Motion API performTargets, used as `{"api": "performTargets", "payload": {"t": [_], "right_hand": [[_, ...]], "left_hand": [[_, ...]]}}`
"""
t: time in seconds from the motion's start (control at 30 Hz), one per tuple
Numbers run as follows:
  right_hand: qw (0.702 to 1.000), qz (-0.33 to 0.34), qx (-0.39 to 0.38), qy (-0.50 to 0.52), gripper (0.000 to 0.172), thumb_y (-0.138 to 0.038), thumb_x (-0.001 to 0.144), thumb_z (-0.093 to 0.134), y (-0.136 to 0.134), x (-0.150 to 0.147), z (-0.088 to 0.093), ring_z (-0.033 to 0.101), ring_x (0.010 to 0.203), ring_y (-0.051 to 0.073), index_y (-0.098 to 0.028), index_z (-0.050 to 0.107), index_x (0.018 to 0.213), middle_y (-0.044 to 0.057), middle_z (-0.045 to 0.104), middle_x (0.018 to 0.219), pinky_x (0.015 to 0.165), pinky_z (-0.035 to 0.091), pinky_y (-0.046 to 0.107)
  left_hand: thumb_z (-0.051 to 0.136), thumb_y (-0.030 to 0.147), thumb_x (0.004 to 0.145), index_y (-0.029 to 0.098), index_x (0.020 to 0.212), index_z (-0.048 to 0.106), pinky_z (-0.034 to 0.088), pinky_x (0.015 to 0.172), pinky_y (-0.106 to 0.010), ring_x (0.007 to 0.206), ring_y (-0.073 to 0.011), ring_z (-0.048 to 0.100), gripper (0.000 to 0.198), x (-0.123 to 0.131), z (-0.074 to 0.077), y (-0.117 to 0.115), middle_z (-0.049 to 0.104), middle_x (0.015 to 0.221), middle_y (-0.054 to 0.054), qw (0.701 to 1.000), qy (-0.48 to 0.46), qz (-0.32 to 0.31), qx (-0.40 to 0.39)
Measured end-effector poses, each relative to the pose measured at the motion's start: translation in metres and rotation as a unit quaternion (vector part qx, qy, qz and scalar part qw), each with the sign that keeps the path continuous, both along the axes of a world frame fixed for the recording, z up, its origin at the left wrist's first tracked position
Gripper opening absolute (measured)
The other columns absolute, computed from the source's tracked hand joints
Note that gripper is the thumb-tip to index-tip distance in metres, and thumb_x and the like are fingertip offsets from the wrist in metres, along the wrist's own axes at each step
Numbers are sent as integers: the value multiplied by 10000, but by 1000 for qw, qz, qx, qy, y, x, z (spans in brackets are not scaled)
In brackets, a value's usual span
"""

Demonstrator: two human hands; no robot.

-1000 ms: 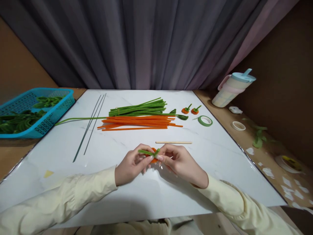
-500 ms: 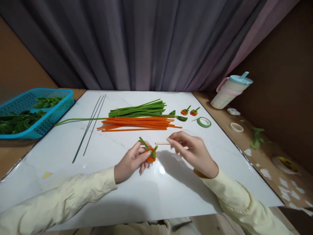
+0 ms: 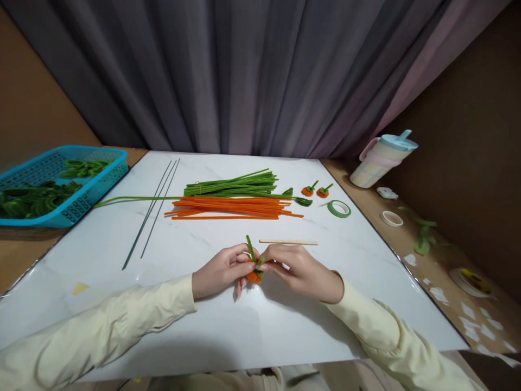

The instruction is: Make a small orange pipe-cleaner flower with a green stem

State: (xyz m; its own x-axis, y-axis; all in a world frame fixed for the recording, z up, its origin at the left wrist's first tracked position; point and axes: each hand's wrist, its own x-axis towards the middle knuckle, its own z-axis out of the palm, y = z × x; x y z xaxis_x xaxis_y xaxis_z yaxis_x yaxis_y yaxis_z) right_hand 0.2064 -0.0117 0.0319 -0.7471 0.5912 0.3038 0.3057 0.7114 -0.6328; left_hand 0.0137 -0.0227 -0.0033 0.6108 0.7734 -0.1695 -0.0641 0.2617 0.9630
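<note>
Just below the middle of the frame, the left hand (image 3: pixel 222 275) holds an orange piece (image 3: pixel 254 277) with its thumb and fingers closed narrowly. From the right of it, the right hand (image 3: pixel 302 271) pinches at the green stem (image 3: pixel 249 247) fixed on its top. The join itself is partly hidden by the fingertips. The stem has 2 ends poking up, the longer on the left, so this piece looks shaped in its orange part but unfinished in its green.

Beyond the hands, at the centre, a wooden stick (image 3: pixel 288 242) lies unheld. Farther up come the orange stems (image 3: pixel 232 208) and then the green stems (image 3: pixel 236 183), both bundles plentiful. Right of them lies a green tape roll (image 3: pixel 331 211), and above that 2 small orange pieces (image 3: pixel 307 191) that seem complete, each with 1 green stalk standing. By that comparison, the held piece appears to lack only its top's tidying. At the far left, a blue basket (image 3: pixel 73 213) contains green leaves (image 3: pixel 43 198).
</note>
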Motion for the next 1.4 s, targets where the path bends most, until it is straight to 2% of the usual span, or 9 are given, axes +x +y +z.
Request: {"api": "performTargets", "payload": {"t": [0.27,0.43,0.63,0.87,0.97,1.1,1.23,1.33,1.4], "right_hand": [[988,12,128,-83,211,-86,876,342,-5,-1,-2,514,665,155,-151,541,857,66,582,739,561,386,247],[990,-66,88,-89,150,-249,923,412,14,25,8,555,740,142,-162,533,939,68,604,841,647,436,246],[930,-105,143,-321,171,-171,856,482,31,38,2,557,872,202,-162,577,998,89,591,950,704,460,293],[894,-99,177,-400,234,-66,848,399,35,29,-10,569,801,217,-102,588,981,120,599,880,670,486,317],[939,-105,111,-308,332,-68,868,356,38,39,-6,584,747,177,-126,512,1155,118,592,941,679,499,317],[983,-129,-110,-70,404,-206,921,339,32,48,12,590,579,96,-233,338,1324,59,571,951,617,531,287],[925,-161,-292,182,291,-347,904,416,23,48,31,649,703,162,-213,490,1151,87,587,1009,524,544,280],[889,-181,-335,255,273,-354,830,547,23,48,36,645,777,190,-202,552,1057,95,626,1012,448,506,238],[883,-201,-329,270,214,-317,772,634,25,48,35,617,622,147,-178,585,928,58,654,807,389,449,205]], "left_hand": [[573,389,798,150,919,474,476,385,-184,419,-65,498,285,0,0,0,528,620,24,1000,2,0,-4],[623,366,766,139,928,486,489,389,-206,439,-87,530,311,-1,4,1,591,657,-19,998,-34,1,-59],[691,317,701,107,872,551,454,372,-182,440,-74,521,305,-3,8,5,582,682,-33,990,-56,-26,-129],[651,302,744,109,960,567,423,333,-153,487,-111,575,301,-5,8,7,579,713,-47,986,-59,-46,-146],[615,300,771,121,993,564,430,328,-151,543,-152,624,289,-5,9,8,581,745,-56,985,-61,-49,-157],[614,256,764,119,965,571,486,379,-173,624,-151,619,247,-6,8,10,578,799,-67,980,-80,-28,-179],[643,239,747,140,996,525,545,463,-235,619,-135,604,293,-7,5,12,601,786,-55,974,-96,13,-203],[669,229,731,135,962,528,553,510,-228,609,-115,600,286,-7,4,13,607,783,-47,974,-91,31,-204],[680,223,722,125,910,542,553,526,-216,610,-106,595,253,-7,4,13,603,760,-40,976,-86,24,-201]]}}
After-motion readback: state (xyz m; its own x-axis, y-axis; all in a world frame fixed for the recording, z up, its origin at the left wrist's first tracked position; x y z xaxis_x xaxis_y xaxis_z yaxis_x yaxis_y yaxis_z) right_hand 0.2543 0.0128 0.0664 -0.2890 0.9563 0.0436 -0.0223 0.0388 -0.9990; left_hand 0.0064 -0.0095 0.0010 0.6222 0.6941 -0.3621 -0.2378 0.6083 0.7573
